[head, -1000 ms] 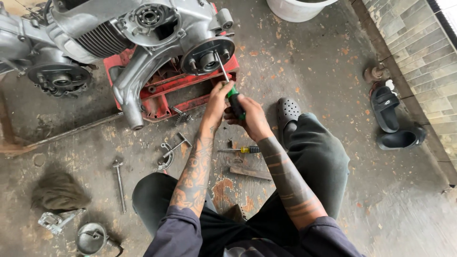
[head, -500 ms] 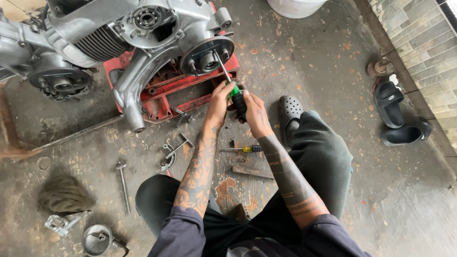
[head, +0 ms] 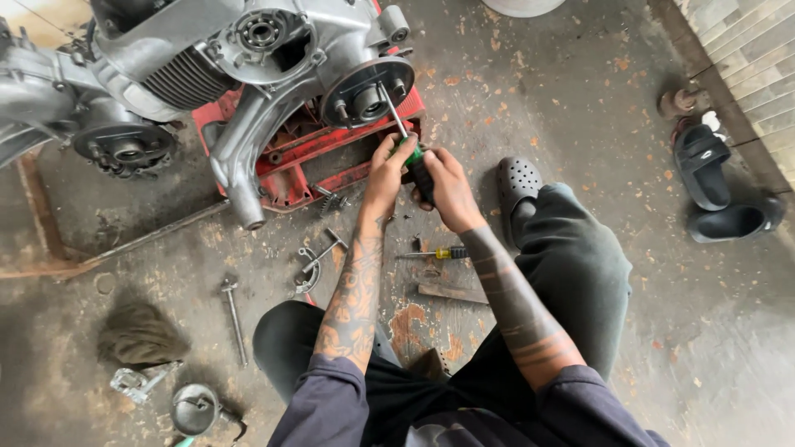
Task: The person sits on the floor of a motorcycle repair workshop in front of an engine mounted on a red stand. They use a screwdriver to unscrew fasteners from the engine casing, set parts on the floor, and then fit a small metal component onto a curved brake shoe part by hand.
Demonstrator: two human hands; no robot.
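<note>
A grey scooter engine (head: 248, 58) rests on a red stand (head: 290, 157) on the concrete floor. A green-and-black handled screwdriver (head: 414, 161) points its steel shaft up into the round hub (head: 364, 95) at the engine's right side. My right hand (head: 447, 186) grips the handle from the right. My left hand (head: 387, 161) closes on the handle's top end beside the shaft. Both forearms reach forward from my lap.
On the floor near my arms lie a small yellow-handled screwdriver (head: 439, 253), a flat metal piece (head: 451, 291), a bolt (head: 233, 319), a curved clip (head: 308, 273), a rag (head: 141, 335) and a round metal cap (head: 195, 407). Black sandals (head: 716, 186) sit at the right by a brick wall (head: 745, 41).
Both hands stay on the screwdriver at the hub. The view has shifted slightly, bringing the engine and hands a little closer to centre.
</note>
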